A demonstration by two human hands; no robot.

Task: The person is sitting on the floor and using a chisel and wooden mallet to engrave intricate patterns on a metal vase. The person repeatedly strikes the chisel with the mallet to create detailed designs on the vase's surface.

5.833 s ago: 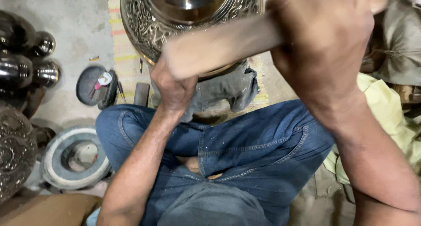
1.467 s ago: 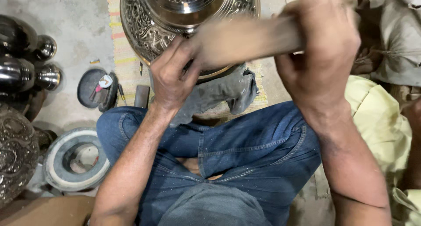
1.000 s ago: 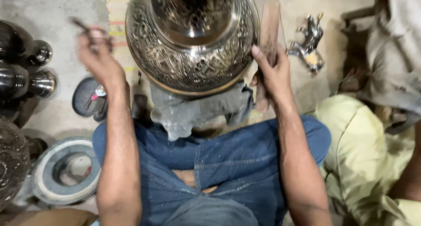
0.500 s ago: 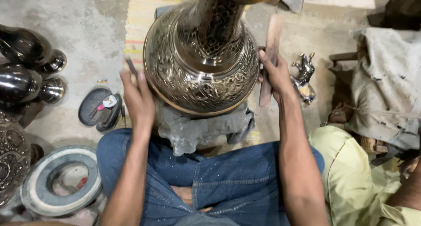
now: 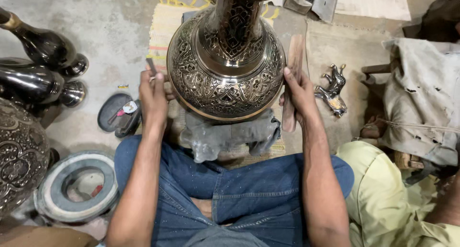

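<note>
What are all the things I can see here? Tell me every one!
Engraved vase: one, brass and black, upright in the middle, on a grey cloth.
Wooden stick: one, brown, in the right hand.
Thin metal tool: one, dark, in the left hand.
Black vases: two, glossy, lying far left.
Animal figurine: one, metal, on the floor to the right.
Ring: one, grey, lower left.
Oval dish: one, dark, left of the vase.
Left hand: beside the vase.
Right hand: gripping the stick.

vase [image 5: 225,64] – rim cut off at top | base hidden (grey cloth [image 5: 230,134]) | embossed pot [image 5: 19,151] – cropped left
</note>
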